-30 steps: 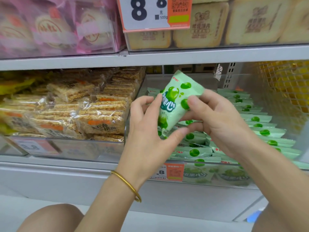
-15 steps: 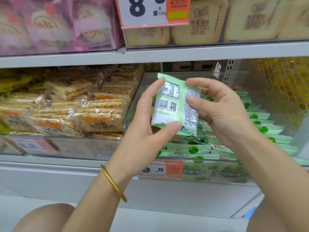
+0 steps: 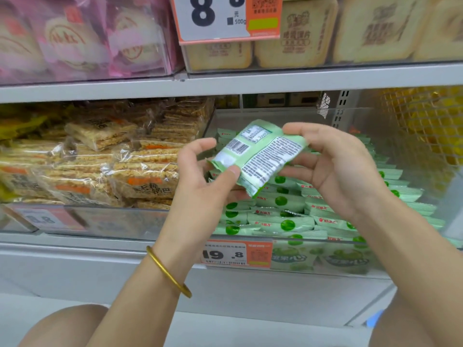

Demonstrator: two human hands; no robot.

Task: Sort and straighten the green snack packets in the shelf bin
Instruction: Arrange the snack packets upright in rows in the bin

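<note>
Packet (image 3: 260, 156) held over bin (image 3: 263, 116) left half, barcode side up, tilted. Left hand (image 3: 200, 176) pinches lower-left edge, thumb on top. Right hand (image 3: 333, 169) pinches top-right corner, other fingers loosely curled. Step: orienting single packet. Next: likely flip print-side up, lay flat on rows (image 3: 280, 221), square to front edge.

The held packet (image 3: 260, 156) hides its front; the top price tag (image 3: 213, 21) is cropped.
</note>
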